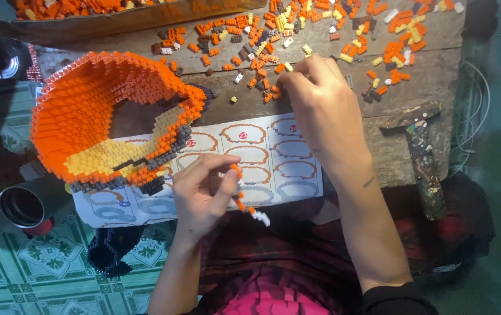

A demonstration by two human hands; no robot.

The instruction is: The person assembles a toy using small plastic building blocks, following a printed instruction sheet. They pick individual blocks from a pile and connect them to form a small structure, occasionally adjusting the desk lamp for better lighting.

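I see my left hand (204, 189) low and centre, thumb and fingers pinched together on a strip (240, 192) of small orange bricks with a white end. The strip's long axis runs from about 11 o'clock down to 5 o'clock, white end lowest, hanging just past the near edge of the sheet (273, 169). My right hand (314, 105) reaches up toward 12 o'clock, fingertips closed together in the loose bricks (273, 87) on the table (425, 76); whether they grip one I cannot tell.

The sheet lies across the table's near edge, and its front border overhangs my lap. At 9 o'clock from the left hand stands the big orange model (104, 116), its curved wall open toward the table, its yellow and grey patch touching the sheet's left part. Between model and right hand there is a bare strip of wood. A hammer (422, 151) lies at 3 o'clock, handle pointing toward 5 o'clock, near the table's right edge. A can (23, 207) stands on the floor at 8 o'clock, well apart from the hands.
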